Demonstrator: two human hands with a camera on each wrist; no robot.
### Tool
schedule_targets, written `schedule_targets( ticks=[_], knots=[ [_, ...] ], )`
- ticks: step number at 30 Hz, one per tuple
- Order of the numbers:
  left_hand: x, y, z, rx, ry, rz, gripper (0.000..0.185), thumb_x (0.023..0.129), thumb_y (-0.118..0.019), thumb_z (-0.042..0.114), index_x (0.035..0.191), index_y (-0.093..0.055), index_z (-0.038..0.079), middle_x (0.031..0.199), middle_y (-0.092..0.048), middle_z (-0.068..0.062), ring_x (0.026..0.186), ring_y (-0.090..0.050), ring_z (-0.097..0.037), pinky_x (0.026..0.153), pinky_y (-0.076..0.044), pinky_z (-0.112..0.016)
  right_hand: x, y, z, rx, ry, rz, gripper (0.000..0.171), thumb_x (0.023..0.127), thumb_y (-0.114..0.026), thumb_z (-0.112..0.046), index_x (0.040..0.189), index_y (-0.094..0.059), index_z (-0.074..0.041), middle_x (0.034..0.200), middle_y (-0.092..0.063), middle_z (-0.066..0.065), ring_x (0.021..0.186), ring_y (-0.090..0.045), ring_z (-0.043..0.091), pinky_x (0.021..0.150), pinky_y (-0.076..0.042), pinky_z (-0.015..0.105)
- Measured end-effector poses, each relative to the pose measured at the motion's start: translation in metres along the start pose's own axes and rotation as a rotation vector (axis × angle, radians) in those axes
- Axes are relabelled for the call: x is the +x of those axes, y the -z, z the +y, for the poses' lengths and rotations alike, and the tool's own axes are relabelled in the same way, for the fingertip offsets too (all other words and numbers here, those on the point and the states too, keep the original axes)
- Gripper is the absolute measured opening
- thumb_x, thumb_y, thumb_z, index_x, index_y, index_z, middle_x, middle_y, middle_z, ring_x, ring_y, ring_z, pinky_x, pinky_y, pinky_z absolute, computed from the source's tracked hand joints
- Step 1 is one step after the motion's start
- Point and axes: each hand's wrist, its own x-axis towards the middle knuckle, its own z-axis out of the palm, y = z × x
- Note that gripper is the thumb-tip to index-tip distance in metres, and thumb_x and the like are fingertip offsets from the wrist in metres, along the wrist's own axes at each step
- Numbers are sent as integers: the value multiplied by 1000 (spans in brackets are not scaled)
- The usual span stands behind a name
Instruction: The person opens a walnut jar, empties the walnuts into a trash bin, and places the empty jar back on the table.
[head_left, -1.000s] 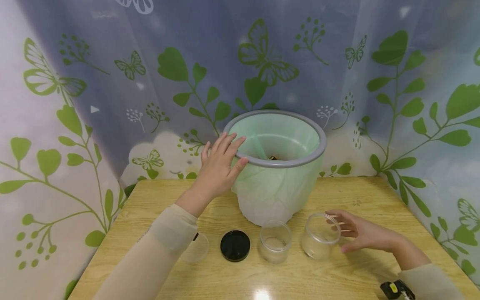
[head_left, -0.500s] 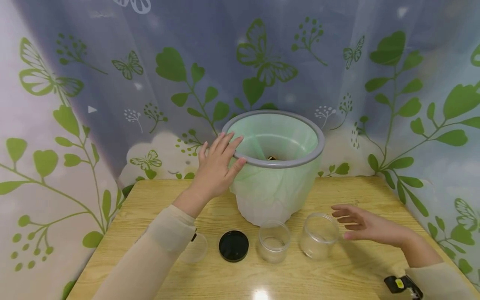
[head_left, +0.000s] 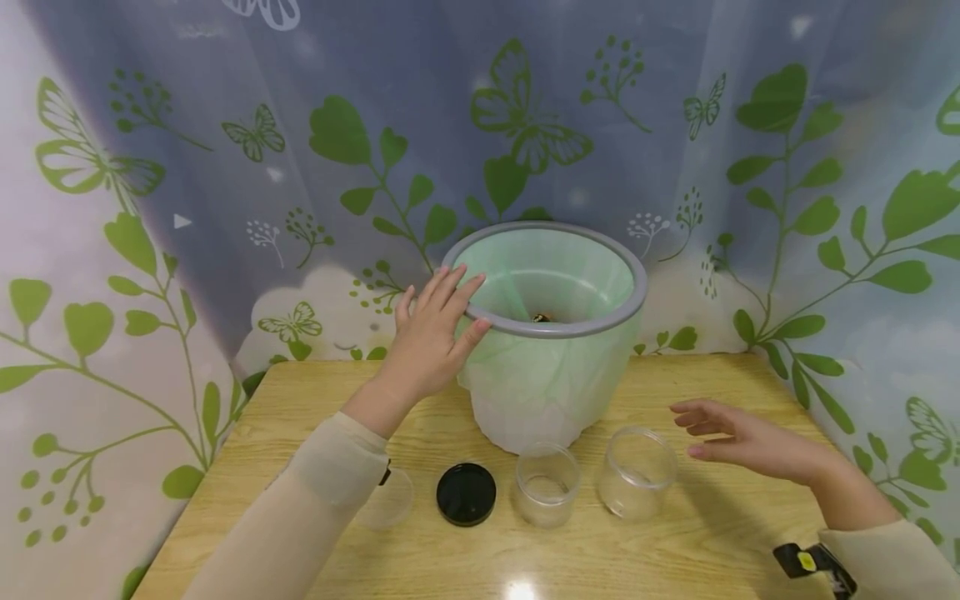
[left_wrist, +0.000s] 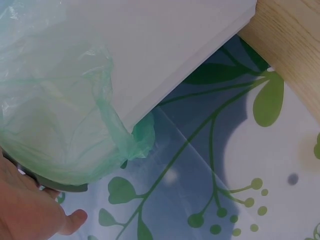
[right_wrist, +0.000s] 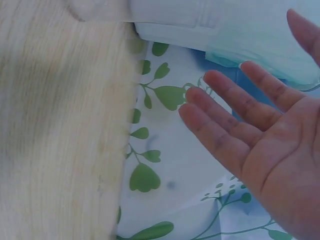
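The left hand [head_left: 429, 342] rested with straight fingers on the grey rim of the white round bin lined with a pale green plastic bag [head_left: 551, 333], which stood at the back of the light wooden table [head_left: 720, 542]. The right hand [head_left: 738, 442] hovered open, holding nothing, just beside the larger clear glass jar [head_left: 636, 473]. A smaller clear glass jar [head_left: 547, 485] and a round black lid [head_left: 467, 494] stood in front of the bin, left of that jar

No readable text, label or number shows anywhere.
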Motion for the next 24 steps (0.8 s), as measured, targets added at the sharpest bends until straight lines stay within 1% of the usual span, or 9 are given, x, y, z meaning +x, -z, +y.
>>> schedule_targets(
  ticks=[7, 10, 14, 18, 21, 24],
  knots=[
    [-1, 1, 0, -3, -2, 0, 84, 95, -10, 75, 159, -30, 24, 166, -21, -4, 153, -11, -26, 115, -6, -64, -3, 3, -11, -30, 6, 36, 52, 105, -55, -20, 150, -37, -3, 145, -44, 29, 128, -46, 49, 86, -52, 28],
    [-1, 0, -1, -3, -5, 2, 83, 96, -10, 74, 159, -30, 24, 166, -21, -5, 153, -11, -26, 115, -7, -64, -2, 3, -15, -82, 27, 91, 50, 104, -58, -21, 147, -42, -3, 142, -49, 26, 125, -50, 46, 85, -53, 29],
    [-1, 0, -2, 7, -11, 9, 83, 96, -9, 74, 159, -29, 24, 166, -21, -5, 153, -11, -26, 115, -7, -65, -1, 4, -19, -146, 44, 186, 45, 102, -60, -23, 142, -49, -4, 137, -55, 21, 120, -55, 40, 84, -54, 29],
    [-2, 0, -3, 18, -21, 13, 82, 96, -9, 74, 160, -28, 26, 166, -21, -6, 153, -11, -25, 114, -8, -65, -1, 7, -24, -187, 38, 259, 42, 102, -61, -24, 139, -53, -4, 133, -58, 20, 116, -59, 31, 84, -54, 28],
    [-5, 1, -4, 29, -28, 13, 81, 96, -10, 74, 160, -25, 26, 166, -20, -7, 153, -10, -24, 114, -8, -66, -3, 8, -28, -223, 33, 303, 40, 102, -61, -24, 137, -56, -4, 131, -60, 19, 114, -61, 30, 83, -55, 28],
    [-8, 2, -6, 39, -30, 7, 81, 97, -11, 74, 161, -23, 27, 166, -18, -8, 154, -10, -25, 114, -8, -67, -4, 10, -33, -266, 32, 334, 39, 102, -61, -25, 135, -58, -3, 129, -62, 18, 113, -62, 36, 83, -55, 32]
  ],
)
